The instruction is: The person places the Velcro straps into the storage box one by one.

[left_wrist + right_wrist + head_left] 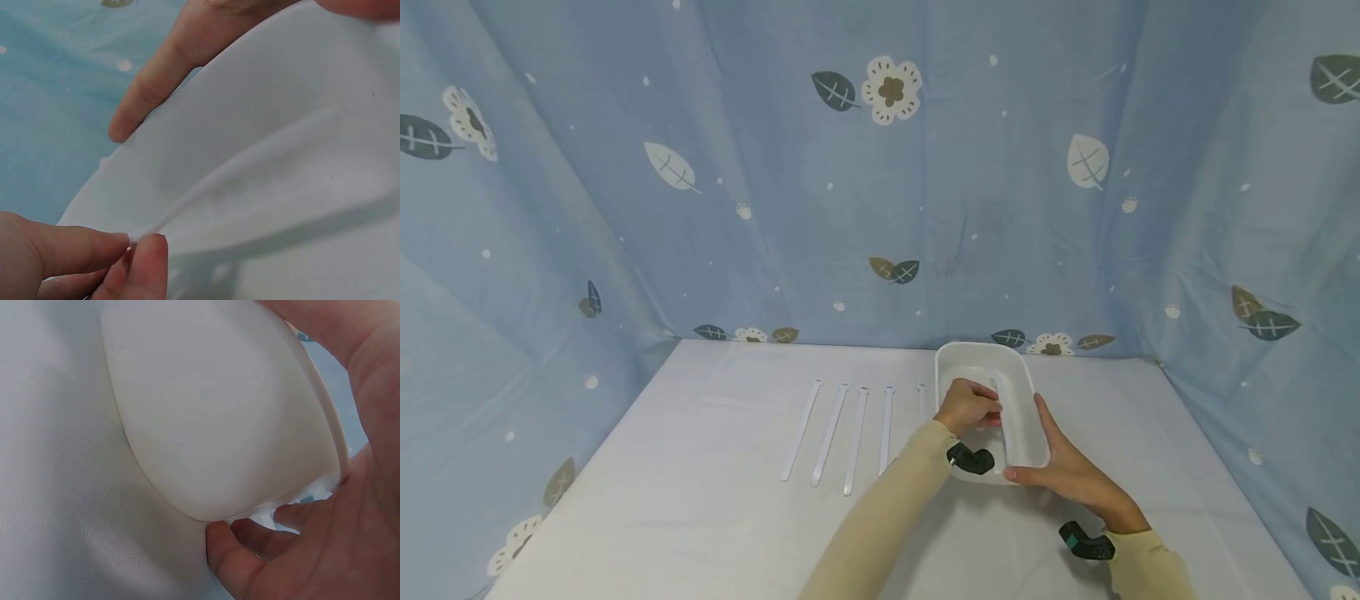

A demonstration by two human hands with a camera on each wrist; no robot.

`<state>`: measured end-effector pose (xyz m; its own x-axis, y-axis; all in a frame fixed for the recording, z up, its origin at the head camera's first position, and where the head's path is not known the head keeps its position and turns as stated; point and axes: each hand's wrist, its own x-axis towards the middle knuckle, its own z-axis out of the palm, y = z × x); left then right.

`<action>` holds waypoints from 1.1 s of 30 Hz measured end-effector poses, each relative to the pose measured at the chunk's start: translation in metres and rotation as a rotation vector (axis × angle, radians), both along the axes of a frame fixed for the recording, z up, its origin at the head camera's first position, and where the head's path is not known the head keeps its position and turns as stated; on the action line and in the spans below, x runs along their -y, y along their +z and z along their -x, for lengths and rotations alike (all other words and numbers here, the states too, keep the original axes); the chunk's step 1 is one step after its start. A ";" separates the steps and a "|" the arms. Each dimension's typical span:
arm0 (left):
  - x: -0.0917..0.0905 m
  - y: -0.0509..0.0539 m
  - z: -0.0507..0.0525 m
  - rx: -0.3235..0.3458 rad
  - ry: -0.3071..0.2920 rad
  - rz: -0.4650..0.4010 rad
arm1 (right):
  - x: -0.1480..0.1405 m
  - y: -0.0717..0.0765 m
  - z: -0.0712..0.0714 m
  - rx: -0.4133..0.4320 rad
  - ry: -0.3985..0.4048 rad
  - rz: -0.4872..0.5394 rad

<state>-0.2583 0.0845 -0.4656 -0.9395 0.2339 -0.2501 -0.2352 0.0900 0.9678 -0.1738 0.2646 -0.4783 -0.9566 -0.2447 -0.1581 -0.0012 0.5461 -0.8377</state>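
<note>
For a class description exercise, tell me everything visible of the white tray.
The white tray is oblong, round-cornered and raised-walled, apparently smooth plastic. It is open side up on the table, right of a row of strips, its long sides running toward the curtain. The right hand holds its near right corner; the left hand is over it, pinching a white strip. Whether it lies quite flat is unclear.
</note>
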 end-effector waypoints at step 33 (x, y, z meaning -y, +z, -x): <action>0.012 0.012 -0.004 -0.019 -0.047 -0.055 | 0.004 0.005 -0.002 0.042 -0.011 -0.038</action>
